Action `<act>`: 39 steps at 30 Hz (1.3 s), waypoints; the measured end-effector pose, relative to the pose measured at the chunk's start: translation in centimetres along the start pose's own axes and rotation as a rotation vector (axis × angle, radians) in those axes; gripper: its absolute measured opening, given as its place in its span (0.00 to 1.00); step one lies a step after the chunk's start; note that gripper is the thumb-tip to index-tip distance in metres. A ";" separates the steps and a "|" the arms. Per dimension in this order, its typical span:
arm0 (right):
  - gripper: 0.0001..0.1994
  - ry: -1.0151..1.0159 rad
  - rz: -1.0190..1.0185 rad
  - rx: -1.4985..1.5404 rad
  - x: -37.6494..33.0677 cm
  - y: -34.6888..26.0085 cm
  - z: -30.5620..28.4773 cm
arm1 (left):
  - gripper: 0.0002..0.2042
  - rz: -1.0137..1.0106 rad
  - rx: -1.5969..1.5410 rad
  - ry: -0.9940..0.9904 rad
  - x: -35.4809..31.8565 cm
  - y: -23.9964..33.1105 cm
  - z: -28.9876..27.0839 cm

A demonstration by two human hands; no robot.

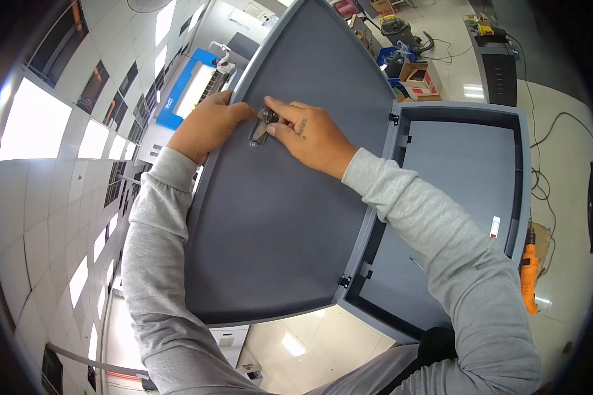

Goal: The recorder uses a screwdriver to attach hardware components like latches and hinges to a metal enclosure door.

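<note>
Light tiled floor (566,125) stretches out at the right, with dark cables (537,181) trailing over it. A blue-and-white machine (169,118) stands beyond my left hand. The gray panel door (277,230) fills the middle of my view, swung open from the gray metal box (524,151) on my right. At the far end of the floor sits a yellow-and-black vacuum cleaner (395,27), with an open cardboard box (420,79) nearer to me. An orange power drill (528,270) lies just beside the metal box's right edge. My left hand (211,125) rests at the door's left edge, its thumb reaching toward the metal fitting (258,133); its other fingers are mostly hidden, so I can't tell how firmly they're closed. My right hand (316,138) pinches that fitting between thumb and forefinger, against the door's inner face near the left edge. Smaller still are the dark hinges (344,282) along the seam and a white-and-red label (494,227) inside the metal box.
</note>
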State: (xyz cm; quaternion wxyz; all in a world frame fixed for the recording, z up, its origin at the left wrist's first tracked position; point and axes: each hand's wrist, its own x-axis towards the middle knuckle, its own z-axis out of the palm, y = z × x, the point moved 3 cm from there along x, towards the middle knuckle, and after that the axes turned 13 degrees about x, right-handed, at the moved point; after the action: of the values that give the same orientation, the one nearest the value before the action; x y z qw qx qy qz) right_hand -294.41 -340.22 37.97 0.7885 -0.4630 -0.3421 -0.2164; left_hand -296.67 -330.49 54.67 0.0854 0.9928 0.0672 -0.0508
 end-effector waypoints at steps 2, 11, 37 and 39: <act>0.24 0.019 0.021 0.068 -0.1 0.1 0.3 | 0.18 0.044 0.070 0.052 0.3 -0.3 -0.1; 0.26 0.041 0.271 0.274 0.3 0.3 0.2 | 0.22 0.172 0.186 0.129 0.3 0.3 0.3; 0.24 0.138 0.221 0.399 -0.8 0.3 1.1 | 0.33 0.279 0.290 0.205 -0.3 1.3 0.7; 0.25 0.184 0.247 0.431 -0.9 0.5 1.4 | 0.30 0.244 0.248 0.156 -0.4 1.4 0.8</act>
State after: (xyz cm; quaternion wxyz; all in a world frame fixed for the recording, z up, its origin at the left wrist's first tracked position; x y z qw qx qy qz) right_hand -295.16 -338.74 37.52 0.9171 -0.3012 -0.2481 -0.0817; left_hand -296.94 -332.05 54.20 -0.0376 0.9974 -0.0540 0.0290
